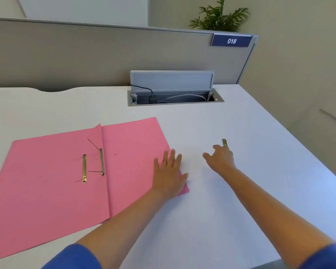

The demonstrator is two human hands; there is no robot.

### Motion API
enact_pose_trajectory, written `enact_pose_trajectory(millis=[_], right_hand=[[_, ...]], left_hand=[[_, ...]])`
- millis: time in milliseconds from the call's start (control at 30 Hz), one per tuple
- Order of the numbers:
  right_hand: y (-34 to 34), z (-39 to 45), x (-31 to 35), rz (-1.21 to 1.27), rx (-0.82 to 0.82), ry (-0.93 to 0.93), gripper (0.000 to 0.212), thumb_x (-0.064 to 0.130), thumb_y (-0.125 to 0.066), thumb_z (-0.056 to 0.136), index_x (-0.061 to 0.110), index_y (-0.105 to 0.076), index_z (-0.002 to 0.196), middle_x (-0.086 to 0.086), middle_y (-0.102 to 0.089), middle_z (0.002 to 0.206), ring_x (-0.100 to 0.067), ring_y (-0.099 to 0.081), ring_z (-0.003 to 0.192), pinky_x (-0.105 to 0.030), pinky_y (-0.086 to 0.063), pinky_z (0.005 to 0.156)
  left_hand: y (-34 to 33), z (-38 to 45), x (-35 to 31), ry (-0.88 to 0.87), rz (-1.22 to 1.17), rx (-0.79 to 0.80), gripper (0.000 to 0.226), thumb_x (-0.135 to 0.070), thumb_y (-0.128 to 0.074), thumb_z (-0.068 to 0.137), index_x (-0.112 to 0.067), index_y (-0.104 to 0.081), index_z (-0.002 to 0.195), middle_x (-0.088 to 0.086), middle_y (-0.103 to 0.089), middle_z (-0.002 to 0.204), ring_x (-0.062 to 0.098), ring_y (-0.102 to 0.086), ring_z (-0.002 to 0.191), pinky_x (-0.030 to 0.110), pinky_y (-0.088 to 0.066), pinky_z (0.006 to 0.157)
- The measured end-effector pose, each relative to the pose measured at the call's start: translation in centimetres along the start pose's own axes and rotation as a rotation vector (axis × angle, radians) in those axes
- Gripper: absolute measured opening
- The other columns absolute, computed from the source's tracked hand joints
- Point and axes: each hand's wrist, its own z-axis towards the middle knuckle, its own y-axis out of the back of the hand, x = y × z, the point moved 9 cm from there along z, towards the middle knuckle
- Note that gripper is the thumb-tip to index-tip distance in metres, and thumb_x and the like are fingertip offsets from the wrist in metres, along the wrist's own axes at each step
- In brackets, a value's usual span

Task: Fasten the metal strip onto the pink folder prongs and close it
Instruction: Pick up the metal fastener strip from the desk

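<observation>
From your head camera, the pink folder (56, 181) lies open and flat on the left half of the white desk (241, 191), its near-left corner running off the desk's front-left edge. Along the spine fold sit two brass fastener bars (93, 167), one on each side of the crease, with thin prongs (93, 144) sticking out from them at angles.

Your left hand (169, 171) lies palm down, fingers spread wide and flat, on the folder's right edge, close to its near-right corner; it grips nothing and simply presses on the cover.

Your right hand (220, 159) reaches toward the middle of the desk, well right of the folder. Its fingers are curled over the metal strip (224, 142), whose far end pokes out beyond the knuckles. You cannot tell whether the fingers have pinched the strip or merely rest on it, since the hand hides the contact.

Toward the desk's far edge, a cable hatch (175, 94) stands with its lid raised. Behind it runs a grey partition (85, 55) bearing a blue plate (231, 40) marked 018.
</observation>
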Motion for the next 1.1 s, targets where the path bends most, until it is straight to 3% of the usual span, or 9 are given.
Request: enact_pose_trajectory(millis=[233, 367, 433, 533, 633, 767, 900, 1000, 1100], right_hand=[[1.8, 2.8, -6.2, -0.097, 0.003, -0.234, 0.036, 0.026, -0.050, 0.087, 0.001, -0.059, 0.112, -0.019, -0.053, 0.121, -0.032, -0.049, 0.113, -0.032, -0.040, 0.082], [2.0, 3.5, -6.4, -0.152, 0.009, -0.223, 0.032, 0.024, -0.050, 0.085, 0.003, -0.062, 0.105, -0.016, -0.058, 0.113, -0.028, -0.050, 0.112, -0.031, -0.040, 0.090], [2.0, 3.6, -6.2, -0.158, 0.015, -0.214, 0.026, 0.024, -0.055, 0.084, 0.004, -0.062, 0.100, -0.014, -0.062, 0.108, -0.026, -0.054, 0.109, -0.030, -0.043, 0.086], [2.2, 3.9, -6.3, -0.094, 0.013, -0.236, 0.009, 0.013, -0.060, 0.081, 0.007, -0.055, 0.077, -0.008, -0.066, 0.081, -0.026, -0.064, 0.088, -0.024, -0.044, 0.059], [2.9, 4.1, -6.4, -0.038, -0.040, -0.258, 0.030, 0.004, -0.061, 0.081, 0.009, -0.043, 0.057, -0.003, -0.047, 0.055, -0.024, -0.057, 0.068, -0.022, -0.029, 0.040], [2.9, 3.8, -6.0, -0.037, -0.048, -0.268, 0.035, -0.001, -0.061, 0.081, 0.010, -0.040, 0.054, -0.003, -0.045, 0.049, -0.016, -0.046, 0.041, -0.021, -0.026, 0.035], [3.1, 3.8, -6.0, -0.051, -0.053, -0.272, 0.034, -0.002, -0.060, 0.078, 0.009, -0.041, 0.052, -0.004, -0.046, 0.045, -0.014, -0.043, 0.035, -0.019, -0.025, 0.033], [2.9, 4.1, -6.3, -0.008, -0.034, -0.287, 0.032, -0.003, -0.060, 0.076, 0.009, -0.043, 0.051, -0.004, -0.049, 0.044, -0.015, -0.047, 0.035, -0.018, -0.028, 0.034], [2.4, 4.1, -6.7, 0.082, 0.043, -0.335, 0.026, 0.000, -0.066, 0.073, 0.009, -0.048, 0.055, -0.006, -0.062, 0.064, -0.021, -0.060, 0.057, -0.021, -0.036, 0.040]], left_hand=[[-2.1, 0.1, 0.0, 0.050, 0.094, 0.042, 0.074, -0.059, -0.016, 0.088, -0.020, -0.003, 0.148, 0.005, 0.002, 0.160, 0.025, 0.006, 0.147, 0.054, 0.005, 0.115], [-2.1, 0.2, -0.1, 0.048, 0.089, 0.045, 0.074, -0.060, -0.016, 0.088, -0.020, -0.003, 0.148, 0.004, 0.003, 0.160, 0.024, 0.008, 0.147, 0.054, 0.005, 0.116], [-2.2, 0.0, 0.0, 0.047, 0.094, 0.048, 0.074, -0.060, -0.015, 0.088, -0.020, -0.003, 0.148, 0.004, 0.003, 0.160, 0.024, 0.008, 0.147, 0.054, 0.005, 0.116], [-2.1, 0.0, -0.1, 0.047, 0.089, 0.044, 0.074, -0.060, -0.016, 0.087, -0.020, -0.003, 0.148, 0.004, 0.002, 0.160, 0.023, 0.007, 0.147, 0.054, 0.004, 0.116], [-2.0, 0.0, -0.3, 0.041, 0.078, 0.037, 0.074, -0.060, -0.017, 0.088, -0.020, -0.005, 0.148, 0.004, 0.001, 0.160, 0.023, 0.006, 0.147, 0.053, 0.004, 0.116], [-2.0, -0.1, -0.2, 0.040, 0.079, 0.038, 0.073, -0.059, -0.017, 0.088, -0.020, -0.005, 0.148, 0.004, 0.001, 0.160, 0.023, 0.006, 0.147, 0.054, 0.003, 0.116], [-2.0, -0.1, -0.2, 0.040, 0.076, 0.040, 0.073, -0.059, -0.017, 0.088, -0.021, -0.005, 0.148, 0.003, 0.002, 0.160, 0.023, 0.007, 0.147, 0.053, 0.005, 0.116], [-2.1, 0.0, -0.1, 0.042, 0.080, 0.039, 0.073, -0.060, -0.017, 0.087, -0.021, -0.004, 0.148, 0.003, 0.002, 0.160, 0.023, 0.007, 0.147, 0.054, 0.005, 0.116], [-2.1, 0.0, -0.1, 0.039, 0.084, 0.038, 0.074, -0.060, -0.016, 0.087, -0.021, -0.004, 0.148, 0.004, 0.002, 0.160, 0.023, 0.007, 0.147, 0.053, 0.005, 0.116]])
